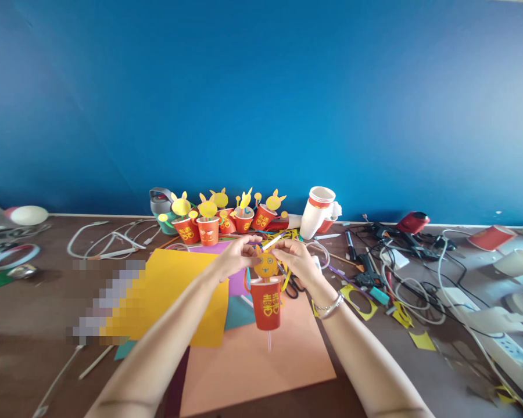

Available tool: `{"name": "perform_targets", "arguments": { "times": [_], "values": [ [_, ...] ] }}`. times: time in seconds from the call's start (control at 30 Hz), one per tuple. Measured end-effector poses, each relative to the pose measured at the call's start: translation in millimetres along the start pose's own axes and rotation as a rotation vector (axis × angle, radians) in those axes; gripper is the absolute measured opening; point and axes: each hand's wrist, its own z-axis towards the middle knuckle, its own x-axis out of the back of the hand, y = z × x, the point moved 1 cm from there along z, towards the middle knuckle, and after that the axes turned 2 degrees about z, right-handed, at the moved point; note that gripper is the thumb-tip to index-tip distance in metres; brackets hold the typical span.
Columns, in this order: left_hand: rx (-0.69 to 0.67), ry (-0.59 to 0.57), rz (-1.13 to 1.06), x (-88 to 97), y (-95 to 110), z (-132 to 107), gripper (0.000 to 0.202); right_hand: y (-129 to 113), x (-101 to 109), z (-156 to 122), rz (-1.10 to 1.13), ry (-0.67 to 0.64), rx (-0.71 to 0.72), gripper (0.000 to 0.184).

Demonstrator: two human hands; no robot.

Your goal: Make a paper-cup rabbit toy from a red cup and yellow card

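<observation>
A red paper cup [265, 303] printed with a gold double-happiness sign hangs in mid-air between the person's hands, above a salmon-pink card sheet [261, 366]. A round yellow paper face [267, 265] stands over its rim, and a white straw [273, 240] shows above the face and again below the cup's base. The left hand [237, 258] and right hand [294, 261] are close together, their fingers coming in from both sides to pinch the top of the straw. A silver bracelet [328, 306] circles the right wrist. Black-handled scissors [294, 287] lie just beyond the right hand, around 2 o'clock from the cup, and a yellow card sheet [174, 296] spreads out at 9 o'clock. At 12 o'clock, against the blue wall [261, 98], stands a row of red cups [209, 229] topped with yellow rabbit-eared faces, with a grey-and-green water bottle [161, 203] at 11 o'clock. A stack of white paper cups [318, 212] sits at 1 o'clock, a black glue gun [366, 270] lies among tangled cables at 3 o'clock, and a white power strip [509, 354] lies at 4 o'clock
</observation>
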Motion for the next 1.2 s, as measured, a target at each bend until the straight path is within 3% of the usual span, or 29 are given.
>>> {"name": "perform_targets", "arguments": {
  "times": [0.2,0.67,1.03,1.2],
  "values": [
    [-0.008,0.007,0.006,-0.6,-0.2,0.1,0.066,4.5,-0.4,1.0,-0.046,-0.006,0.094,0.015],
    [-0.021,-0.007,-0.009,-4.6,-1.0,0.0,0.064,-0.1,-2.6,-3.9,-0.077,-0.016,0.188,0.033],
    [-0.045,0.004,-0.010,-0.4,-1.8,1.5,0.064,-8.0,6.5,-1.8,0.041,-0.016,0.003,0.038],
    [-0.043,0.000,-0.017,-2.3,-0.7,0.1,0.062,-6.7,4.9,-1.3,-0.065,-0.136,0.000,0.035]
  ]
}}
